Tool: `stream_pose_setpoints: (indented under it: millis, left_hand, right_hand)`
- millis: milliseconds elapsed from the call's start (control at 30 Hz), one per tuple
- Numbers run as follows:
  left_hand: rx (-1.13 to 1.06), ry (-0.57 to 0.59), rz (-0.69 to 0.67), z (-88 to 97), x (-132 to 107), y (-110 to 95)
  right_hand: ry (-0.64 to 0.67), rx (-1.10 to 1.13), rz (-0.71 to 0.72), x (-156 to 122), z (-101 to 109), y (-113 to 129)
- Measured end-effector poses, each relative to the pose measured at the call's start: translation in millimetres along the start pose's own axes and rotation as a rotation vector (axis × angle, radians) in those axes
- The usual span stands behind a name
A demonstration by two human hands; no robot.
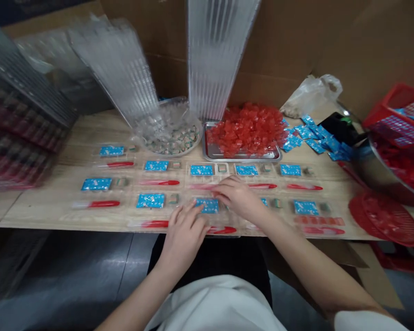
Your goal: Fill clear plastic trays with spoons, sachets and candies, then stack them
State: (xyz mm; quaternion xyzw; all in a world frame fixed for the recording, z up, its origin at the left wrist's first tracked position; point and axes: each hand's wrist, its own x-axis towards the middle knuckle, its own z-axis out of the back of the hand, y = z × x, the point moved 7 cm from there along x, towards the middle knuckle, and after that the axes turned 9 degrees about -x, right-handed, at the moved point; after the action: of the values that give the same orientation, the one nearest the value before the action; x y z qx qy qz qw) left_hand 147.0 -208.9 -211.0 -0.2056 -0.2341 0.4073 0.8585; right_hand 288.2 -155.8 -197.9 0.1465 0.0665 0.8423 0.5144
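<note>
Both hands rest on a transparent plastic blister tray (pixel 158 216) laid on a wooden table (pixel 51 211). Rows of blue printed sachets, red plastic sticks and small greenish pieces sit in its compartments. My left hand (pixel 185 233) lies with its fingers spread, its fingertips just left of a blue sachet (pixel 207 205). My right hand (pixel 238 197) presses down with its fingers together, reaching that sachet's upper right corner. A red stick (pixel 221 230) lies just beyond my left hand's fingertips. Neither hand visibly holds anything.
A steel tray (pixel 242 154) heaped with red wrapped pieces and a round plate (pixel 172 131) stand behind the rows. Loose blue sachets (pixel 313 138) lie to the right. Transparent trays (pixel 117 69) lean upright at the back. Red baskets (pixel 384 218) and a steel bowl (pixel 389 170) crowd the right.
</note>
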Motion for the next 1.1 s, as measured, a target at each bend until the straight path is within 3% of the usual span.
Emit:
stream_pose_setpoints:
  millis: [100,200,267,367,433,567,633,733,833,900,1000,1100]
  left_hand:
    - [0.021,0.005,-0.063,-2.7,1,1]
    - [0.017,-0.004,-0.103,-2.7,4,2]
    - [0.009,0.012,-0.136,-3.4,7,1]
    - [-0.003,0.057,-0.183,-4.3,10,-1]
    - [-0.019,0.075,-0.202,-2.3,11,-2]
    - [-0.108,0.048,-0.189,10.0,9,-1]
    - [-0.229,-0.011,-0.11,18.8,14,3]
    - [-0.601,-0.172,0.157,25.6,38,17]
    - [-1.105,-0.315,0.415,11.1,73,28]
    - [-1.359,-0.302,0.476,-4.6,95,24]
    - [-1.486,-0.316,0.491,-15.1,108,19]
    - [-1.417,-0.352,0.501,-14.0,99,20]
  right_hand:
    - [0.09,-0.121,0.07,7,-11,12]
    - [0.15,-0.133,0.096,7,-3,5]
    - [0.128,-0.075,0.016,15,10,-19]
    - [-0.027,-0.119,-0.353,39,31,-85]
    - [-0.091,-0.143,-0.554,54,32,-124]
    - [-0.093,-0.022,-0.61,72,15,-157]
    - [-0.11,0.04,-0.6,65,15,-152]
    - [-0.174,0.371,-0.538,46,23,-120]
    - [-0.194,0.73,-0.45,30,28,-72]
    - [-0.195,0.751,-0.418,22,30,-46]
    - [-0.219,0.688,-0.401,14,29,-25]
    - [-0.188,0.692,-0.423,6,27,-21]
